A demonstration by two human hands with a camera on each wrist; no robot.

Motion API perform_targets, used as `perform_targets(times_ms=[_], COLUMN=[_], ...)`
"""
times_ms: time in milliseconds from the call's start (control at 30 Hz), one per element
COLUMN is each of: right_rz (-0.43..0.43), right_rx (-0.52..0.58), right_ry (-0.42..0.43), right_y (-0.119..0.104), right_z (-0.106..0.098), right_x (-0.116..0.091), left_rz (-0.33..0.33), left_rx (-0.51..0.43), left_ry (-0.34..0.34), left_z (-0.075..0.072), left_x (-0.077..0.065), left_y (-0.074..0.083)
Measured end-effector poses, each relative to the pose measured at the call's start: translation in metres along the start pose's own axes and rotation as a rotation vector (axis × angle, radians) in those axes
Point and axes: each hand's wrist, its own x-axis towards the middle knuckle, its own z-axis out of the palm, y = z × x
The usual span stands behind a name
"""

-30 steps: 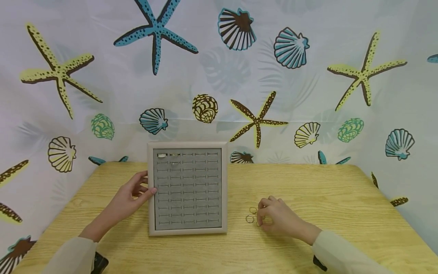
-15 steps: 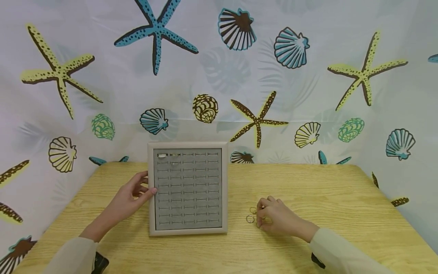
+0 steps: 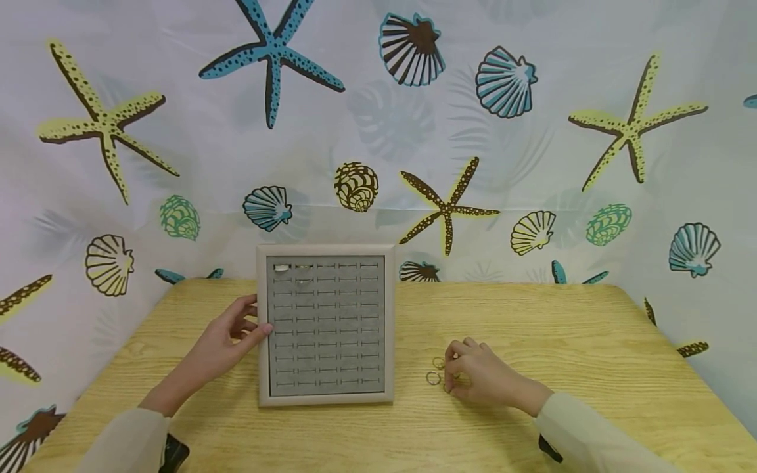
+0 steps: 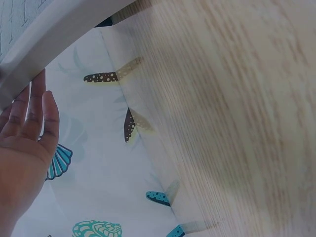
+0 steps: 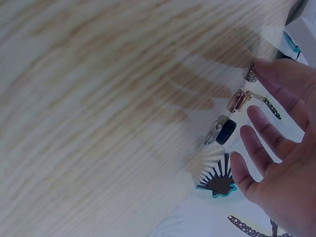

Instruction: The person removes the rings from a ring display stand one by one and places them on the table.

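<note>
A shell-and-starfish cloth [image 3: 378, 125] hangs behind a wood-grain tabletop [image 3: 508, 318]. On the tabletop is a framed grey tray [image 3: 388, 328] with rows of slots. The person's left hand [image 3: 227, 338] grips its left edge, thumb in front, the other fingers reaching behind. To the tray's right, the right hand [image 3: 485, 376] pinches a sparkling ring [image 5: 251, 75] between thumb and forefinger at the tabletop, the remaining fingers apart. Two loose rings [image 5: 225, 132] lie just beside that hand; more rings [image 3: 282, 268] sit in slots at the tray's top left.
</note>
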Motion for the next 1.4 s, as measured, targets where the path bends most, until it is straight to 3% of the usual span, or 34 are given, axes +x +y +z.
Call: perform_targets(times_ms=[300,567,933,1400], right_rz=[0.0,-0.063,-0.141,-0.23], right_rx=[-0.026,-0.055,-0.132,-0.224], right_ry=[0.028,0.142,0.302,0.443], right_y=[-0.003,-0.01,-0.028,-0.061], right_z=[-0.012,-0.032,-0.058,-0.083], right_x=[0.006,0.02,0.048,0.092], left_rz=[0.009,0.01,0.016,0.026], left_rx=[0.0,0.007,0.006,-0.005], left_ry=[0.001,0.005,0.005,0.006], left_z=[0.0,0.0,0.0,0.0], left_x=[0.0,0.0,0.0,0.0], left_y=[-0.001,-0.005,-0.003,-0.002])
